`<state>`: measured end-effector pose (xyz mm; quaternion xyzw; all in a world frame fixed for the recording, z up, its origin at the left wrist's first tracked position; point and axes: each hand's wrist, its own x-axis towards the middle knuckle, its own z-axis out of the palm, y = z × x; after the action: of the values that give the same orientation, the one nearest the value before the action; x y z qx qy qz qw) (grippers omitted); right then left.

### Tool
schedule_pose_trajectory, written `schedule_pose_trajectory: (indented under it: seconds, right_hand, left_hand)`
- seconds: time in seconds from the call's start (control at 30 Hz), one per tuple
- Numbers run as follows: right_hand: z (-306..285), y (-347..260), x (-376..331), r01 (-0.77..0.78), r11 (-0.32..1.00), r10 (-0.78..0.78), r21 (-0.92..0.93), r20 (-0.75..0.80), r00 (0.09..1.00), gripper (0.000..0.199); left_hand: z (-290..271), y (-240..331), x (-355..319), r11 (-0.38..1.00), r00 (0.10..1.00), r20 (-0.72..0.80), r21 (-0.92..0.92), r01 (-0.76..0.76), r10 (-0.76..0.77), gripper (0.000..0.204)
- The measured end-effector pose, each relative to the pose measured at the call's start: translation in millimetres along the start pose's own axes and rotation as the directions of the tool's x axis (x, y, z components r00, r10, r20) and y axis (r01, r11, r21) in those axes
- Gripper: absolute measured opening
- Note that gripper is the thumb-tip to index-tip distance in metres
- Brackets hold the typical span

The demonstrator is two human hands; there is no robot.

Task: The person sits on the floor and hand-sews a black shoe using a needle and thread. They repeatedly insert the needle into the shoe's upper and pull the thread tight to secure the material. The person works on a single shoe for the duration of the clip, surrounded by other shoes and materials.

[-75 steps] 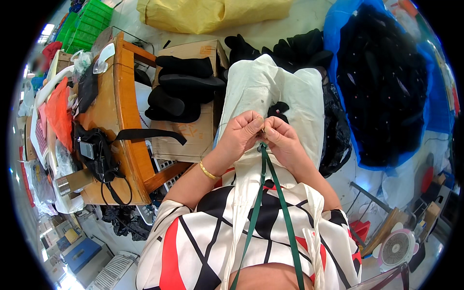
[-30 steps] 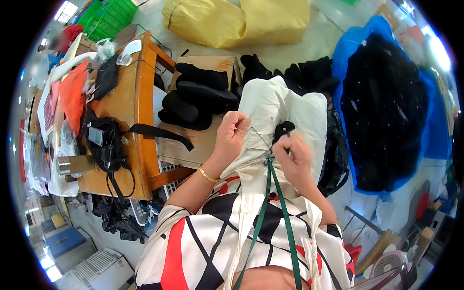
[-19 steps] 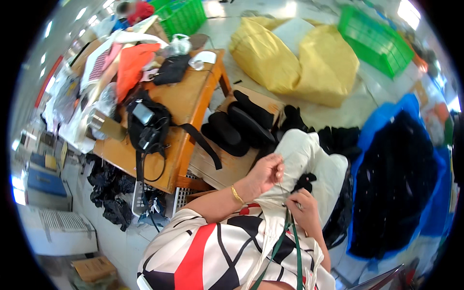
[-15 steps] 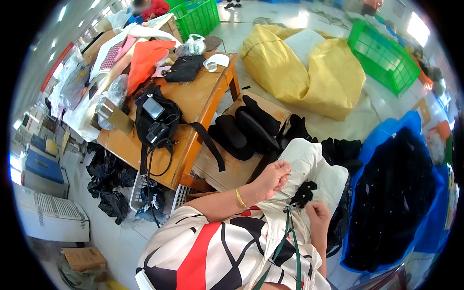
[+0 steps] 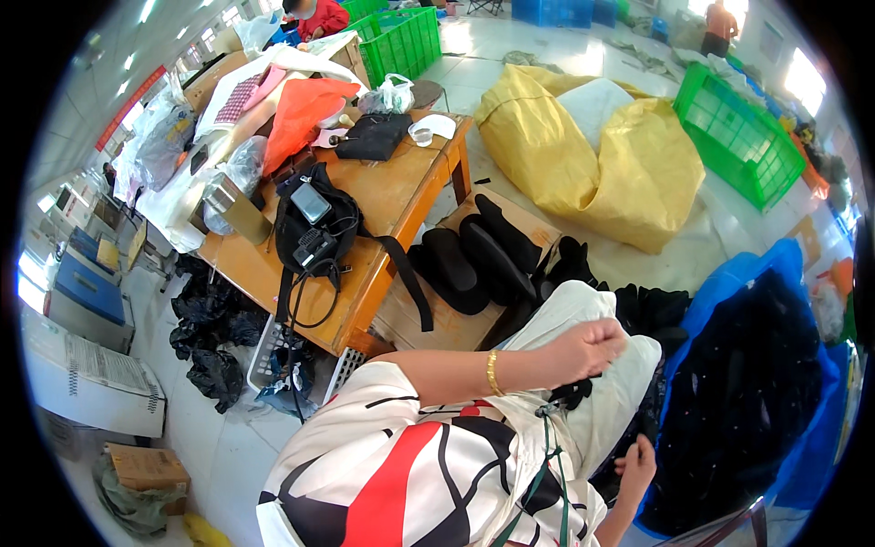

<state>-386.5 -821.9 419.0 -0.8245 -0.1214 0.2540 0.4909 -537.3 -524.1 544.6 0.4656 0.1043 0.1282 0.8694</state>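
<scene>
My left hand, with a gold bracelet on the wrist, is over the white cloth on my lap. Its fingers are pinched together; whatever is between them is hidden. A small bunched black fabric piece lies on the cloth below that hand, partly covered by it. My right hand is down at the right side of my lap, beside the blue-lined bag full of black pieces. Its fingers are loosely bent and apart, with nothing visible in them. Green cords hang over my patterned clothing.
At left, a wooden table bears a black bag with devices, a flask and cloths. Black slipper-shaped pieces lie on a carton ahead. Beyond are a yellow sack and a green crate.
My left hand has moved right across my lap, now partly covering the black fabric piece. My right hand has left the lap, moving right and down toward the blue-lined bag, its fingers loosening.
</scene>
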Motion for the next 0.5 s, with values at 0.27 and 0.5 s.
schedule_pose_trajectory:
  seconds: [0.27,0.5]
  right_hand:
    - [115.1,-104.8,0.6,-0.066,0.613,-0.501,0.788,0.452,0.738,0.021]
    - [147.5,-107.7,3.4,-0.211,0.742,-0.363,0.636,0.647,0.671,0.021]
  left_hand:
    - [39.6,25.9,-1.5,0.982,0.980,0.080,0.056,0.180,-0.184,0.015]
    - [-17.2,83.3,-4.1,0.948,0.993,-0.033,-0.296,-0.116,0.112,0.019]
